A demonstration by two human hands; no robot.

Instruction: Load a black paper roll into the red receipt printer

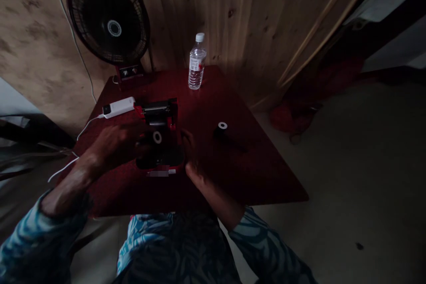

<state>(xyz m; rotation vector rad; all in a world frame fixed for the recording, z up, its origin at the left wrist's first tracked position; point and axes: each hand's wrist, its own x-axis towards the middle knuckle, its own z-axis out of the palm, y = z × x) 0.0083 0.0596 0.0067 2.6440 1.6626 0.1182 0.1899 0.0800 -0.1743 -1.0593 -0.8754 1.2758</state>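
Note:
On the table, in front of my body, stands a small red and black machine (159, 158) that looks like a label printer, its top raised. My left hand (116, 140) reaches in from the left. Its fingers close on a black roll with a white ring-shaped core (157, 137), inside the machine's opening. Darkness and blur hide the fingertips. Against the machine's right side lies my right hand (190, 153), its fingers bent around the edge and gripping it. To the right, a second black roll with a white core (222, 127) stands on end, apart from both hands.
The dark red table (233, 177) carries a clear water bottle (196, 66) at the back and a white device (119, 107) with a cable at the left. A black fan (109, 22) stands at the back left by the wooden wall (253, 22).

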